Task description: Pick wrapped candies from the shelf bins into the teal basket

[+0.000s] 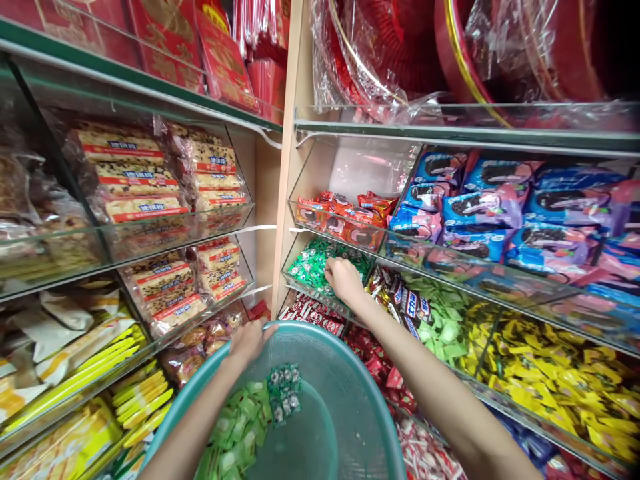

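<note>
My left hand (250, 343) is closed over the far rim of a large green plastic basket (345, 373). Inside the basket lie a heap of light-green wrapped candies (240, 423) and a few dark-green packets (285, 393) with silvery pieces. At the corner of the shelves, my right hand (345, 280) is over a bin of small green-wrapped candies (313, 263). Its fingers are curled inward, and whatever they hold is hidden from view.
Right of my hand are chocolate bars (405, 300), light-green candies (445, 320) and yellow-wrapped candies (550, 373). Blue cookie packs (485, 207) fill the shelf above, behind a clear front lip. Packaged wafer bars (140, 173) line the left shelves. A wooden post (287, 153) divides them.
</note>
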Tool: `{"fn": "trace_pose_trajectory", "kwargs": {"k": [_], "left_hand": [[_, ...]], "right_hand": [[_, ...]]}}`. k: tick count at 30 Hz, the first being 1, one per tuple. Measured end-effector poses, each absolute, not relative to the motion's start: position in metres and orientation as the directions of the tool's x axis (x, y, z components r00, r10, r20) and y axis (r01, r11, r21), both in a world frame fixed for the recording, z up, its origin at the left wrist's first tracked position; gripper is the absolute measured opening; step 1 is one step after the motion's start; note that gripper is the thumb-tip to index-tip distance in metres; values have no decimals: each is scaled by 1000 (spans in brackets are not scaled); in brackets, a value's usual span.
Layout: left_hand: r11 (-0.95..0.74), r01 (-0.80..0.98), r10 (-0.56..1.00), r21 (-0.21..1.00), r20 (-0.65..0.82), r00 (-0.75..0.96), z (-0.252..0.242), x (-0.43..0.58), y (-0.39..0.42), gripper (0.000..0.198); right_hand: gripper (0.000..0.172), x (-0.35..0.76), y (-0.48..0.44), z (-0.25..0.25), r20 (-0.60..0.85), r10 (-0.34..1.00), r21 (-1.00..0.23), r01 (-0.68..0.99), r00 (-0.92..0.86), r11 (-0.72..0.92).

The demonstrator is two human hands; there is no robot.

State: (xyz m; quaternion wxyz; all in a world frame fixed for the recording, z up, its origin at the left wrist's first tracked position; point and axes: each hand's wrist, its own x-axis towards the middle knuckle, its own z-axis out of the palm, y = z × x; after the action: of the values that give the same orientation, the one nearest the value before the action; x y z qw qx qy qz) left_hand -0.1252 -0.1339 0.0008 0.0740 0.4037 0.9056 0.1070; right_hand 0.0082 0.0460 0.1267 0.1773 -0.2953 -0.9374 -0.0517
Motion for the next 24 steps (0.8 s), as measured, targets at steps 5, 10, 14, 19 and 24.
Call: {"fn": "trace_pose_trajectory", "kwargs": {"k": [5,10,14,19,24], "left_hand": [[655,711,743,256,-44,-668,-1,-128,-132,54],[660,709,740,247,-53,-670,-1,-128,-130,55],[660,708,740,250,-58,-670,-1,-128,-130,56],[652,711,745,263,-52,-665,-2,-130,-131,55],[663,702,737,259,-60,-674,-3,-131,-132,52]], "right_hand": [[15,1,66,118,339,557,58,608,-758,792],[19,-5,65,116,301,589,71,633,-750,771],[21,-7,68,116,293,599,59,640,-745,766],[22,-8,68,115,292,597,73,640,-747,765],[25,-7,63,116,308,585,105,638,-750,763]]}}
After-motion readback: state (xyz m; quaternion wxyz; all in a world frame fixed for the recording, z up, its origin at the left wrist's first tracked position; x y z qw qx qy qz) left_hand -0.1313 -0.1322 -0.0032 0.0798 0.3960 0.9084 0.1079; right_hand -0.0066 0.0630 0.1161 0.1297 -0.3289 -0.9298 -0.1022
